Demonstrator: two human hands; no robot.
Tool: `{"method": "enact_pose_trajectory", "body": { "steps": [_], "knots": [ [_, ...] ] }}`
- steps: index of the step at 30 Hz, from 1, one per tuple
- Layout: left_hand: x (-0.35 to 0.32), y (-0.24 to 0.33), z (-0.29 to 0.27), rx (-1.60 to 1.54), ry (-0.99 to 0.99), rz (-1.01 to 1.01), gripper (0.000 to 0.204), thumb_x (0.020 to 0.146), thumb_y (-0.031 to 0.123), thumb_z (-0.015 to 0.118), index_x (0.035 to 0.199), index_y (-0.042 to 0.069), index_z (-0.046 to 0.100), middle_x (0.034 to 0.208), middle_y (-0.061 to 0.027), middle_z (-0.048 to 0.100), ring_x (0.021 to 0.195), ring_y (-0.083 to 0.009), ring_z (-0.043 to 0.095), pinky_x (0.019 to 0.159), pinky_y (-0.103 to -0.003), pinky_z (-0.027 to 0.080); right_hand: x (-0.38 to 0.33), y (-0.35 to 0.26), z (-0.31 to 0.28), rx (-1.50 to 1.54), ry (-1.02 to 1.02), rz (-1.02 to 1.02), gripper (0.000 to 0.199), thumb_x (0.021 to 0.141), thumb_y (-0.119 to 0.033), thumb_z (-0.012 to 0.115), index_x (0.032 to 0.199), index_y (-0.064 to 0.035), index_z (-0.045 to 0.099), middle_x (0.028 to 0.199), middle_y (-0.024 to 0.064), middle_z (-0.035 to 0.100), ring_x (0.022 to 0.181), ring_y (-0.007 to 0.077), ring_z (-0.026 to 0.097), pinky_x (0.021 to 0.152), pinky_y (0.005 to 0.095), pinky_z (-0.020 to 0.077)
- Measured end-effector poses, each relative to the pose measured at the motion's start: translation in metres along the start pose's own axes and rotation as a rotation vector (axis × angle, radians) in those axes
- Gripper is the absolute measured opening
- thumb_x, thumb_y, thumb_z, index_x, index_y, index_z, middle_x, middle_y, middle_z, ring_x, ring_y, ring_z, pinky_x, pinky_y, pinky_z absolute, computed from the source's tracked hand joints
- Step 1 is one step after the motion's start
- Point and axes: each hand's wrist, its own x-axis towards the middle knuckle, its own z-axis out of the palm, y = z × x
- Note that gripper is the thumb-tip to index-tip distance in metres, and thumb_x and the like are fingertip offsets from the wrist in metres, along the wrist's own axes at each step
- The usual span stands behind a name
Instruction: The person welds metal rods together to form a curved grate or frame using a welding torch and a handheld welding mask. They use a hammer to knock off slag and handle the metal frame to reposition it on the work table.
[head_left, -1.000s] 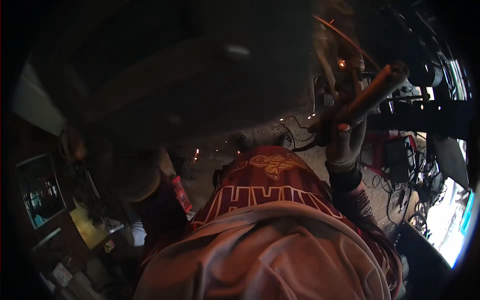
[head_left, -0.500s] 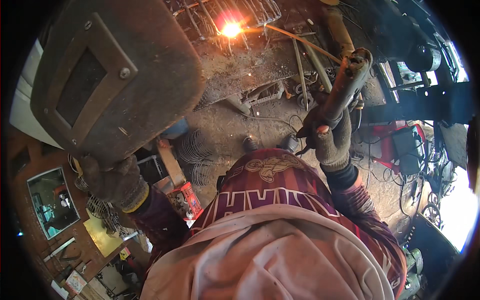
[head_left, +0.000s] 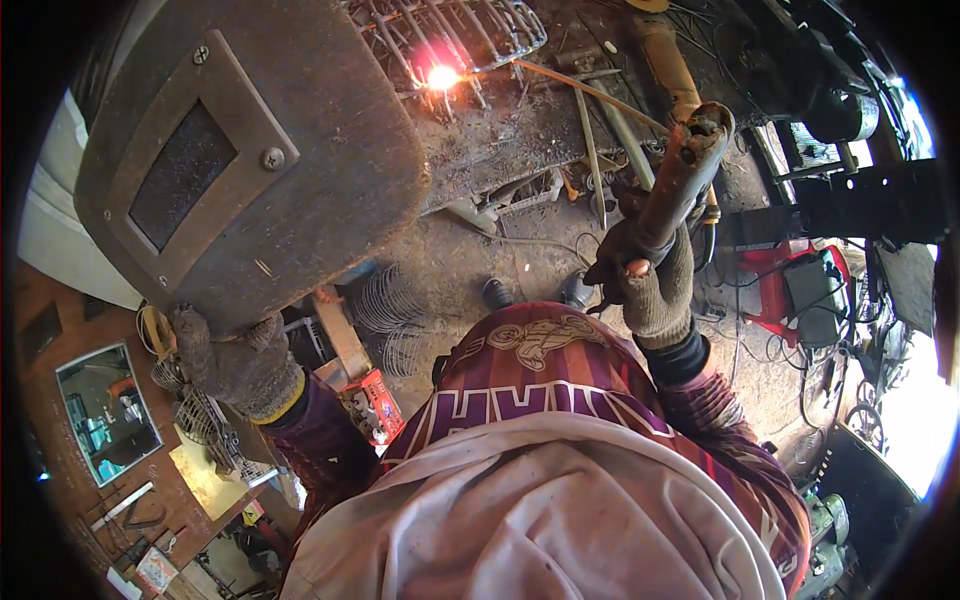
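In my gloved left hand (head_left: 240,362) I grip the lower edge of a dark brown welding shield (head_left: 330,165) with a rectangular dark window. My gloved right hand (head_left: 655,285) is wrapped round a welding electrode holder (head_left: 685,175); a bare thumb tip shows through the glove. From the holder's jaws a thin welding rod (head_left: 590,90) reaches left to a wire rack (head_left: 465,35) of metal bars. A bright arc (head_left: 442,77) glows at the rack's near edge and hides the rod's tip. Part of the rack is behind the shield.
The rack lies on a dirty workbench (head_left: 500,140). Wire coils (head_left: 385,310) and a red box (head_left: 372,405) stand to the left on the floor. At the right is a red-and-grey machine (head_left: 800,290) among cables. A brown board (head_left: 120,340) holds a framed mirror (head_left: 108,412).
The shield appears shifted slightly right and down, and the arc and rack slightly left. The holder has moved a little left. Both hands keep their grips.
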Motion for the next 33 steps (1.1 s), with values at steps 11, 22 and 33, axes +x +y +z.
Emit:
{"method": "enact_pose_trajectory", "body": {
  "steps": [11,22,33],
  "knots": [
    [-0.015,0.010,0.045,0.438,-0.143,0.295,0.036,0.099,0.023,0.054,0.130,0.006,0.051,0.116,-0.0147,0.059,0.077,-0.0152,0.061,0.057,-0.031,0.054,0.009,0.005,-0.039,0.016,0.009,0.037,0.072,0.089,-0.042,0.071,0.135,0.0049,0.040,0.091,0.0105,0.063,0.077,0.0166,0.065,0.070,0.0295,0.0533],
    [-0.032,0.007,0.066,1.434,0.346,0.592,0.080,0.082,0.066,0.062,0.111,-0.009,0.060,0.105,-0.0254,0.064,0.086,-0.0362,0.068,0.069,-0.042,0.058,0.028,-0.003,-0.062,0.026,-0.039,0.044,0.063,0.090,-0.040,0.070,0.128,0.0041,0.044,0.087,0.0097,0.063,0.070,0.0162,0.065,0.065,0.0288,0.0525],
    [-0.043,0.013,0.087,1.592,0.025,0.653,0.047,0.092,0.023,0.064,0.129,-0.002,0.048,0.118,-0.0232,0.057,0.070,-0.0199,0.062,0.046,-0.027,0.052,0.034,0.004,-0.067,0.046,-0.058,0.044,0.053,0.093,-0.034,0.066,0.124,0.0032,0.046,0.085,0.0096,0.064,0.069,0.0165,0.065,0.063,0.0287,0.0521]
  ]
}}
